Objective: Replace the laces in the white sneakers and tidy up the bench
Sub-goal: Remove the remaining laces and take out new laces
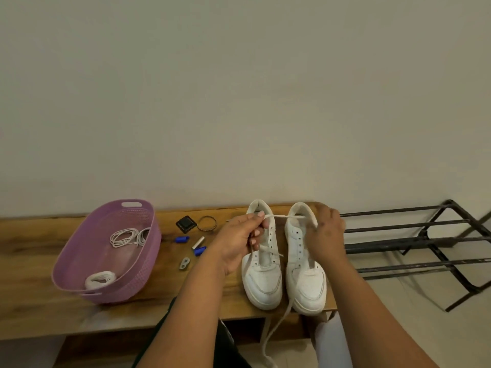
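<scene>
Two white sneakers stand side by side on the wooden bench (32, 261), toes toward me: the left sneaker (261, 277) and the right sneaker (305, 285). My left hand (236, 243) pinches a white lace (285, 216) above the left sneaker's eyelets. That lace runs taut across to my right hand (325, 235), which holds its other part over the right sneaker's collar. Another stretch of lace (276, 330) hangs off the bench's front edge between the shoes.
A purple basket (79, 251) at the left holds coiled white laces (127, 236) and a white bundle (99, 278). Small items lie between basket and shoes: a black square (186, 223), a ring (206, 223), blue pieces (182, 239), a metal tube (198, 242). A black metal rack (414, 243) stands right.
</scene>
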